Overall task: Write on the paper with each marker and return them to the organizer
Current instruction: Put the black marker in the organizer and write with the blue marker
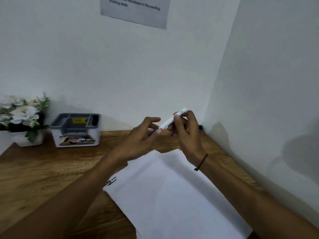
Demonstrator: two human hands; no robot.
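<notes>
Fingers (179, 118) of the right hand (186, 133) curl around a white marker (170, 122), holding it above the desk at centre frame, barrel slanting from upper right down to lower left. A red band shows at its lower end. The left hand (138, 140) sits just beside that end, fingers loosely extended; its fingertips meet the marker's lower tip. A thin purple item (152, 132) shows beside those fingertips, but whether they pinch it, or what it is, cannot be told through the blur.

Paper (172, 195) lies on the wooden desk (43, 178) in the lower centre and right of the frame, below both hands. Dark writing (111, 181) already marks its left edge.

The organizer (76, 130), a grey-rimmed compartmented box, stands at the left of the frame against the wall, well apart from the hands. One dark object (94, 120) stands in its right compartment.

Judged step: uncapping or recapping this marker; the frame does not settle which.

Next move, if uncapping: separate the cap, lower the tip to a blank area of the paper, and steady the sheet. If recapping: seat the cap fully, then carry the marker left to the organizer.
</notes>
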